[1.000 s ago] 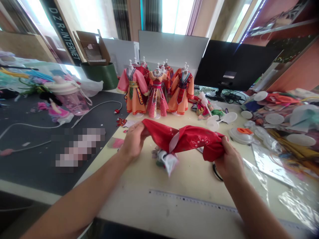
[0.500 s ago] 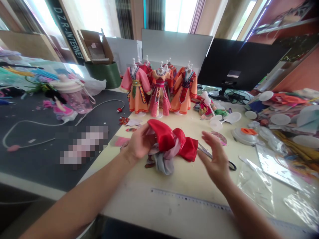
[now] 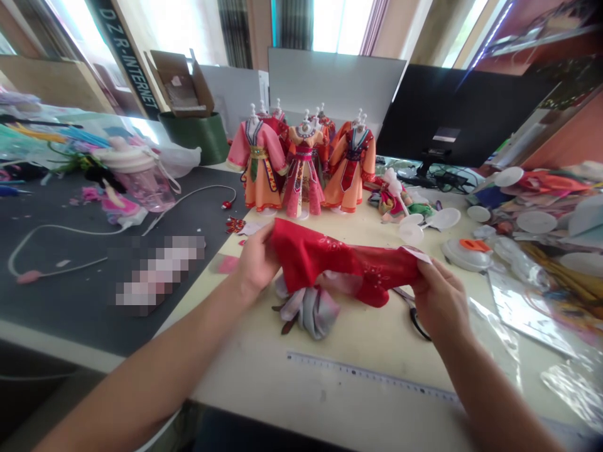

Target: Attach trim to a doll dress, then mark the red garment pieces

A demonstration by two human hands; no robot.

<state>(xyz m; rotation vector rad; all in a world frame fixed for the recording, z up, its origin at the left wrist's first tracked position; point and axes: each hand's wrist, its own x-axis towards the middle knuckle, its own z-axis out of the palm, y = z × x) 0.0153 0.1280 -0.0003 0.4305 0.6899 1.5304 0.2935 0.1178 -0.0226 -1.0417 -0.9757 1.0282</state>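
Note:
A small red doll garment (image 3: 343, 267) with pale embroidery is stretched sideways just above the cream table (image 3: 358, 339). My left hand (image 3: 257, 260) pinches its left end. My right hand (image 3: 436, 295) grips its right end, where a white lining edge shows. Grey-pink cloth (image 3: 311, 311) hangs from the garment's underside and rests bunched on the table between my hands. Black-handled scissors (image 3: 417, 317) lie partly under my right hand.
Several dressed doll mannequins (image 3: 301, 166) stand behind the garment. A ruler (image 3: 377, 376) lies along the near table. White round stands (image 3: 436, 223), plastic bags (image 3: 518, 301) and fabric scraps crowd the right side. A dark mat (image 3: 70, 251) with a cable and pink bottle (image 3: 141, 182) covers the left; a monitor (image 3: 452, 119) stands behind.
My right hand, open and off the cloth half a second ago, has taken hold of the right end. The bunched red garment is pulled out flat between both hands again.

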